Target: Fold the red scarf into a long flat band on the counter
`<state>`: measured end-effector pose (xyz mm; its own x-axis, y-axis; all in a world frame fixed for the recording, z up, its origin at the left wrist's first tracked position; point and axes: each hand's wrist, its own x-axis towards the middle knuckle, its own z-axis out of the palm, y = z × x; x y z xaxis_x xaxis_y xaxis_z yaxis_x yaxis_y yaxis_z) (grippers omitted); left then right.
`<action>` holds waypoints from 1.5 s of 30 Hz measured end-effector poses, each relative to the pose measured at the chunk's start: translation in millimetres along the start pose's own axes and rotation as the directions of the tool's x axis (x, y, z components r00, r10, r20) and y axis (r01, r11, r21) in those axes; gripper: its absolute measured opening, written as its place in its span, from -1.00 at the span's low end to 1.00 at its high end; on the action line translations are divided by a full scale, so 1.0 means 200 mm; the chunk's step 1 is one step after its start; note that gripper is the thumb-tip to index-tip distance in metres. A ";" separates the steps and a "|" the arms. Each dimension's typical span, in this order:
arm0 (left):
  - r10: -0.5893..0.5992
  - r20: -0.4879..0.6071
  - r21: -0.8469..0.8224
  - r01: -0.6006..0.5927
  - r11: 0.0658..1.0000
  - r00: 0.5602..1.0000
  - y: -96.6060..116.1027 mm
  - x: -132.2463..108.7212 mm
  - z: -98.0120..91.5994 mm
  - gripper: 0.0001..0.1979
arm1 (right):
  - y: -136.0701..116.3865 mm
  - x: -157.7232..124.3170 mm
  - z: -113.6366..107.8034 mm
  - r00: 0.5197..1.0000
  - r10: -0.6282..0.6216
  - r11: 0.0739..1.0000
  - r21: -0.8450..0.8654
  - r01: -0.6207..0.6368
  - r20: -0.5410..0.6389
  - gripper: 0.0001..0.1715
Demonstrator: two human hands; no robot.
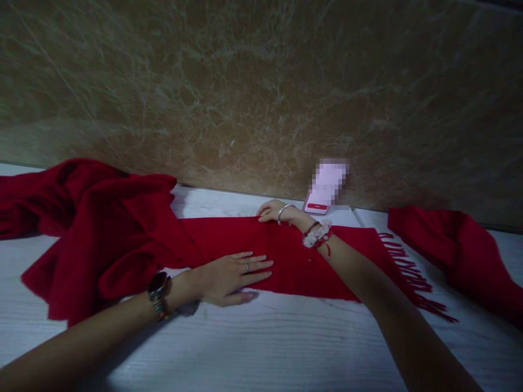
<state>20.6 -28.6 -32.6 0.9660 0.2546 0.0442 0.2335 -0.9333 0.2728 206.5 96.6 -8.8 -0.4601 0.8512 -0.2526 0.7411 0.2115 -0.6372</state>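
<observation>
The pale wood-grain tabletop (245,343) lay nearest, with both bare forearms reaching in over it. On the left wrist were a dark-faced watch (158,283) and a band of beads. Beyond them the left hand (231,277) lay flat, palm down, fingers stretched out and slightly spread; it gripped nothing, its fingers resting on the near side of a red scarf (294,264) while the thumb was over the tabletop. A ring (247,267) circled one finger.

The scarf was spread across the table beneath both hands, its fringe (408,277) fanned out at the right end. At its left end was a crumpled heap of red cloth (114,228); another piece of red fabric (457,245) lay beyond the fringe. The right forearm crossed over the scarf, wearing a pale ruffled band (317,235) and a silver bangle (280,213). The right hand (272,210) was at the far edge, fingers bent; in the dim light I could not tell whether they pinched the cloth.

Just past that wrist, a lit phone (316,207) stood tilted up before the brown marbled wall (245,81).
</observation>
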 end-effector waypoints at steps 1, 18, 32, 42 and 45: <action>0.001 0.001 0.002 -0.001 1.000 1.000 0.00 0.00 0.00 -0.48 | -0.01 0.00 0.01 1.000 0.002 1.000 0.007 -0.002 -0.011 -0.80; -0.202 -0.038 0.107 0.205 0.973 0.979 0.00 0.00 0.02 -0.44 | 0.07 -0.06 -0.06 0.994 -0.106 0.966 -0.235 0.107 0.019 -0.82; -0.231 -0.106 0.121 0.243 0.962 0.967 -0.03 0.01 0.01 -0.53 | 0.15 -0.16 -0.03 0.985 -0.146 0.885 -0.458 0.088 -0.093 -0.79; -0.575 -0.011 0.201 0.565 0.800 0.818 -0.26 0.24 -0.11 -0.58 | 0.27 -0.39 0.13 0.986 -0.139 0.814 -0.577 0.059 -0.096 -0.35; -0.645 0.087 0.196 0.622 0.758 0.759 -0.27 0.26 -0.12 -0.52 | 0.25 -0.43 0.16 0.992 -0.030 0.795 -0.604 -0.048 -0.119 -0.29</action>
<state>55.9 42.1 -21.6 0.5922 0.7734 -0.2262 0.7996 -0.5988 0.0462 268.0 17.6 -42.9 -0.4209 0.8954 -0.1449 0.9070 0.4175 -0.0547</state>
